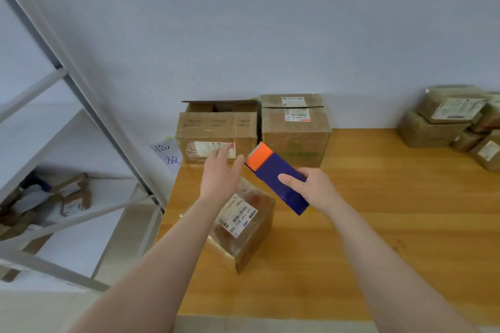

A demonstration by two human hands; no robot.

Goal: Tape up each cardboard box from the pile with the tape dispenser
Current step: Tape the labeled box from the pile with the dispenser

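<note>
Right hand [313, 189] grips the tape dispenser [278, 173] above the table's [351, 251] left edge. Left hand [219, 173] is open, fingers straight, beside its orange end. Small box [243, 227] beneath appears taped; open-flapped box [216, 130] at far edge judged outstanding

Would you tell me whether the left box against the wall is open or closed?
Open: the left box has its back flap raised, and its inside shows at the top.
</note>
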